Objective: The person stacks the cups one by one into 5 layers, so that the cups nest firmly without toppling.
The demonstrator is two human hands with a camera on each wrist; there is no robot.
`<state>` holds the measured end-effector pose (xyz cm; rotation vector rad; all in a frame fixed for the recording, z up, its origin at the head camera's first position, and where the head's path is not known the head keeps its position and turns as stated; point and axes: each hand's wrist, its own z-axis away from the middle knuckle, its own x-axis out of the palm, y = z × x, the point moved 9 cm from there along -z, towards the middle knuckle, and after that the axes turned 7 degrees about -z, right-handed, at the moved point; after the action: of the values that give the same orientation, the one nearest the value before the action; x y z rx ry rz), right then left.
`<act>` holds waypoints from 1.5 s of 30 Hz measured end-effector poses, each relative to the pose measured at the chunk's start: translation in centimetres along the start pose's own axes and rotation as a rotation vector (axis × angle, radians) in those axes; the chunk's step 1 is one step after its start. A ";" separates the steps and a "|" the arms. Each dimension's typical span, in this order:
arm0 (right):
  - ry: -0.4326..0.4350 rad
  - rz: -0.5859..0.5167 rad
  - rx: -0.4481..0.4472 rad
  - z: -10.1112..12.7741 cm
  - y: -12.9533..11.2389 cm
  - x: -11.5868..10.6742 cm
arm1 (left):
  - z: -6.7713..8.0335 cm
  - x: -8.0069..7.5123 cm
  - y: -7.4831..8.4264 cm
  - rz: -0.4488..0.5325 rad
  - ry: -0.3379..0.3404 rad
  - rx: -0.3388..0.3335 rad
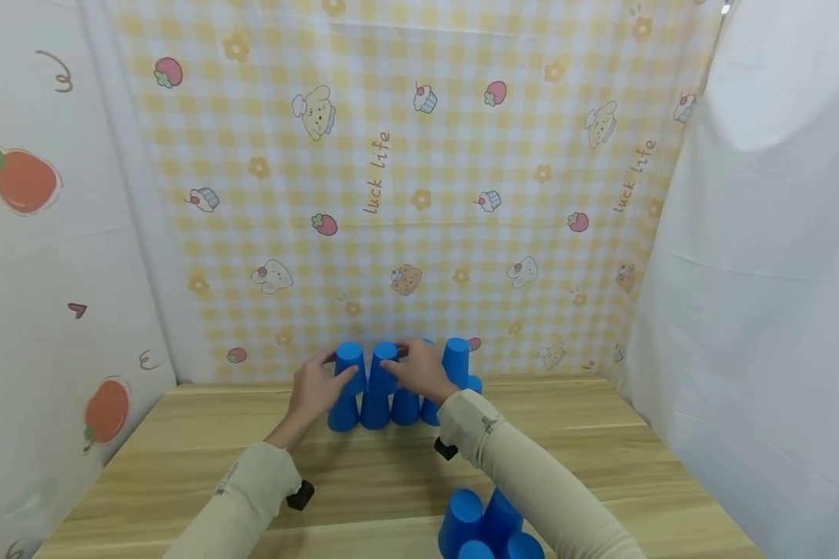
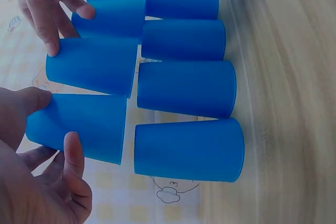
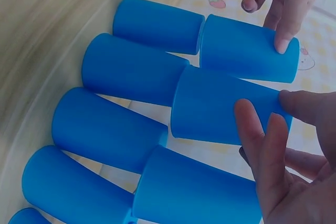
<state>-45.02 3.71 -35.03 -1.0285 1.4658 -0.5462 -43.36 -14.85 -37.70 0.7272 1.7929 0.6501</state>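
Observation:
Blue cups stand upside down in a row at the back of the table, with a second tier of cups over them. My left hand holds the leftmost upper cup, thumb at the front and fingers behind. The left wrist view shows that cup close over the lower end cup. My right hand grips the neighbouring upper cup near its closed end. In the right wrist view this cup overlaps the edge of a lower cup. Part of the row is hidden behind my right hand.
Farther right in the upper tier stands another blue cup. Several more upside-down cups cluster at the table's front, beside my right forearm. A checked cloth hangs right behind the row, and a white cloth borders the right side.

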 end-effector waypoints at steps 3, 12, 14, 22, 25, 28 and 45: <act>-0.001 0.008 0.015 -0.2 0.0 0.0 | -0.4 0.1 -0.2 -0.008 -0.002 -0.002; 0.005 0.040 0.041 -0.6 0.1 0.2 | -1.3 0.1 -0.6 0.002 -0.038 -0.012; 0.004 0.048 0.047 -0.7 0.1 0.3 | -1.3 0.2 -0.7 0.001 -0.049 -0.019; 0.002 0.069 0.044 -1.0 -0.1 0.7 | -1.8 0.7 -1.5 0.012 -0.069 -0.025; 0.029 0.083 0.046 -1.0 -0.1 0.5 | -1.9 0.9 -1.6 0.024 -0.075 -0.022; 0.051 0.092 0.046 -1.1 -0.1 0.4 | -1.9 1.1 -1.8 0.039 -0.082 -0.023; 0.023 0.068 -0.078 0.3 -0.9 -0.9 | 1.0 -0.1 -3.1 0.075 -0.017 -0.024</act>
<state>-44.56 4.08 -33.85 -1.0323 1.5470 -0.4565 -42.91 -16.89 -40.15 0.7845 1.7458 0.7124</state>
